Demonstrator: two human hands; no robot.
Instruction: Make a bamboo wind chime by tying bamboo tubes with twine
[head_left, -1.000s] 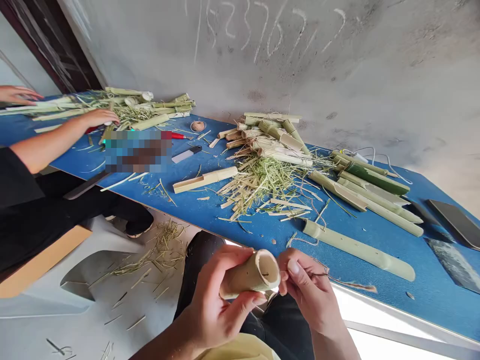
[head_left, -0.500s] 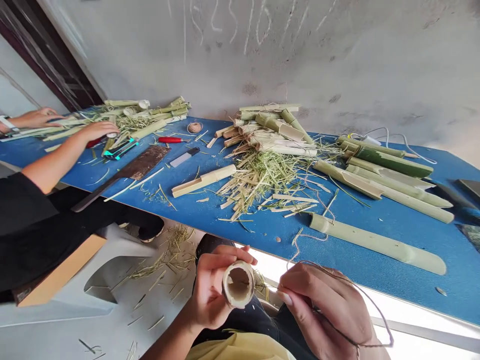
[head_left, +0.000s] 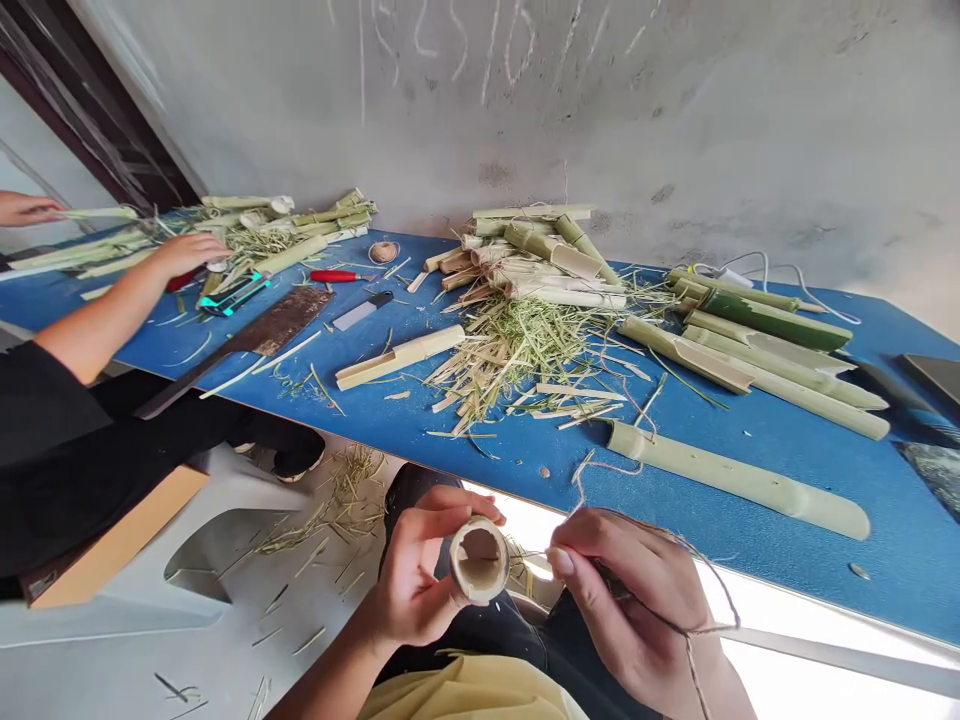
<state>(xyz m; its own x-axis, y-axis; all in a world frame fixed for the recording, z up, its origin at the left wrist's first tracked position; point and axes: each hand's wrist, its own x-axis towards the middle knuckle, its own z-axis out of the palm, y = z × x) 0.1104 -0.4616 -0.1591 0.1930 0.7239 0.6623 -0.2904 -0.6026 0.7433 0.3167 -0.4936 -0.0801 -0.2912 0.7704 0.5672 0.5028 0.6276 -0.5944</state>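
My left hand (head_left: 427, 570) is closed around a short bamboo tube (head_left: 457, 585), whose open, rough-edged end faces me. To the right of it, my right hand (head_left: 637, 600) pinches a thin brown twine (head_left: 720, 580) between thumb and forefinger. A fine strand runs from those fingertips to the tube's side, and a thin dark line shows inside the tube; whether it is the twine's end or a needle I cannot tell. The twine loops over the back of my right hand, and a stretch of it lies on the table by a long split bamboo strip (head_left: 739, 480).
On the blue table (head_left: 420, 430) lie a heap of bamboo shavings (head_left: 517, 350), a cleaver (head_left: 285, 320), a small knife (head_left: 364, 310), a red-handled tool (head_left: 334, 276), a twine ball (head_left: 384, 252) and several split bamboo pieces (head_left: 787, 315). At left, another person's hand (head_left: 191, 250) rests among bamboo.
My right hand has shifted slightly left, and the twine loop beside it is smaller. The tube has moved slightly right. The co-worker's far hand has moved left, holding a bamboo strip.
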